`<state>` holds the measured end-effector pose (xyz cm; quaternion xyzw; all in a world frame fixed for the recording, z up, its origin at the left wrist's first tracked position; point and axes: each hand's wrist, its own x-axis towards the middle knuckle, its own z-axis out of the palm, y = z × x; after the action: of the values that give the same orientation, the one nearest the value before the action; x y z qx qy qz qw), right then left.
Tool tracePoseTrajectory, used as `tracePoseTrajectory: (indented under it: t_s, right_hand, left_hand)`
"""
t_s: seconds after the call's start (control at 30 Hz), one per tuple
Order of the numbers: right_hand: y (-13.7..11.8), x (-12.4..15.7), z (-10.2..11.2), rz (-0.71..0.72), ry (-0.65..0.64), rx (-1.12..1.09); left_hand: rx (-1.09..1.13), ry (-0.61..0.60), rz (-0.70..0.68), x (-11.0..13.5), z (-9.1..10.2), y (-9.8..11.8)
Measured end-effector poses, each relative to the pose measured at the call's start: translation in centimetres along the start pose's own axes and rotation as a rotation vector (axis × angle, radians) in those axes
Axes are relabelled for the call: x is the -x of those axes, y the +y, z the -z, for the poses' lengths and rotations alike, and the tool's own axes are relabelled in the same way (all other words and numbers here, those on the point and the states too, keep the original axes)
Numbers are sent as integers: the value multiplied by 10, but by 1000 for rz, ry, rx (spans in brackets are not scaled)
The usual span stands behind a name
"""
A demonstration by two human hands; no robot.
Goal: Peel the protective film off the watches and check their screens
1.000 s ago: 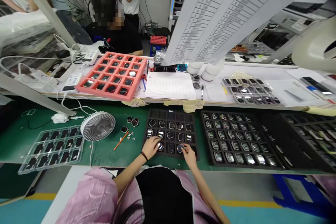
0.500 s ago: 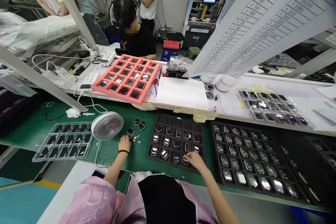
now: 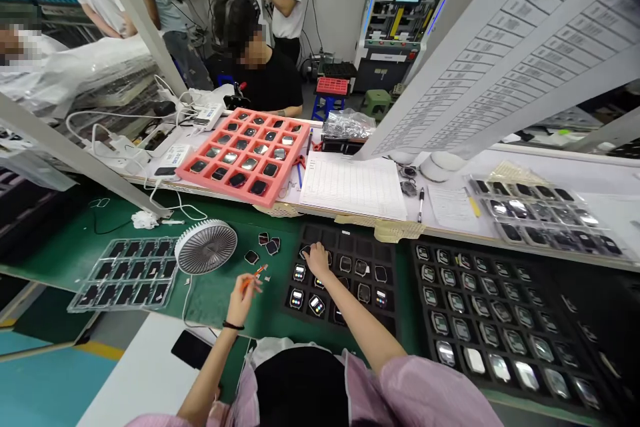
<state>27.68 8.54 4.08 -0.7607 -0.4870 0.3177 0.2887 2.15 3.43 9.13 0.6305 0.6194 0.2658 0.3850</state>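
Note:
My left hand [image 3: 243,300], with a black band on its wrist, is raised over the green mat and pinches an orange stick [image 3: 251,279] in its fingers. Small scraps and dark watch cases [image 3: 267,243] lie just beyond it. My right hand [image 3: 316,260] reaches over the black compartment tray [image 3: 320,233], its fingertips at a dark watch case [image 3: 305,252] in the upper left cells. Smartwatches with lit screens [image 3: 299,272] sit in the cells nearest my left hand. My forearm hides part of the tray.
A white desk fan [image 3: 206,247] and a clear plastic tray [image 3: 125,273] stand left on the mat. A larger black tray of watches [image 3: 500,320] lies right. Beyond are a pink foam tray [image 3: 240,153], a printed sheet [image 3: 353,187] and a seated co-worker [image 3: 270,83].
My left hand has lifted the orange stick off the mat. My right hand has moved from the tray's lower right to its upper left. The view has turned slightly.

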Motion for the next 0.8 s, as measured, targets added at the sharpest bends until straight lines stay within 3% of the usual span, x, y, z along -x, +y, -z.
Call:
tracePoseTrajectory:
  t_s: [0.2,0.27,0.53,0.63,0.8]
  right_hand:
    - [-5,4,2,24,-20,-316]
    - [-10,7,5,36,-54,-464]
    - [-51,32,51,-13,-205,-1042]
    - [-70,46,72,-34,-275,-1179]
    - [-92,58,93,-65,-297,-1305]
  left_hand:
    - [770,-199,131,37,-23,32]
    - [861,-224,157,39,-26,45]
    - [790,-325,89,18,-30,96]
    - [774,-361,45,17,-34,112]
    - [634,-308,11,22,-35,134]
